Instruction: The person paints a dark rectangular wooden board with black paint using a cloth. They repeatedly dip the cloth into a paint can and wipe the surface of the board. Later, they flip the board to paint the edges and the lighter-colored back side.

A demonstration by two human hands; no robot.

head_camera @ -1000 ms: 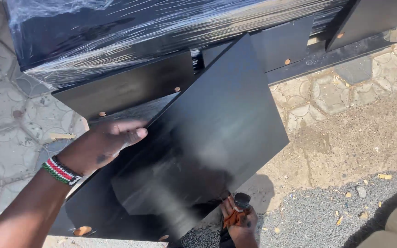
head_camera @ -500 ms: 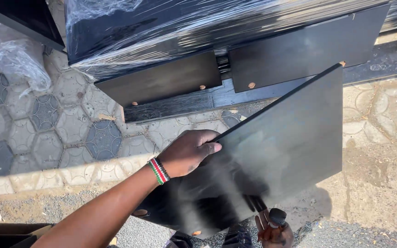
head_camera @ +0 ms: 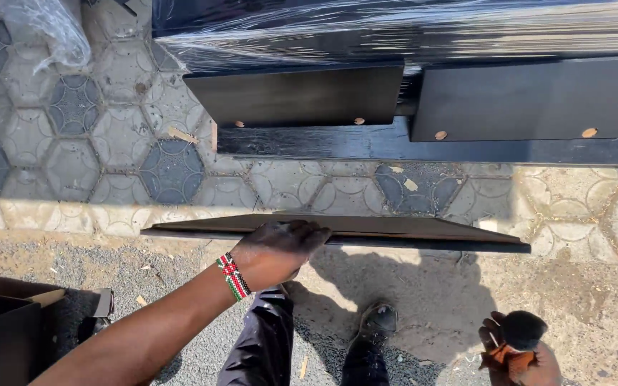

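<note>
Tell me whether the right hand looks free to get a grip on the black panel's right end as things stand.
Probably not without letting go first: the right hand is closed around a dark brush with an orange rag, low and apart from the black panel. Nothing lies between them, though. The left hand alone holds the panel.

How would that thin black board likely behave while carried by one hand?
The black board looks rigid: its edge runs straight with no sag. Held by the left hand alone near its middle, it is probably fairly light, yet its long ends could tip. The glossy face may be slippery.
</note>
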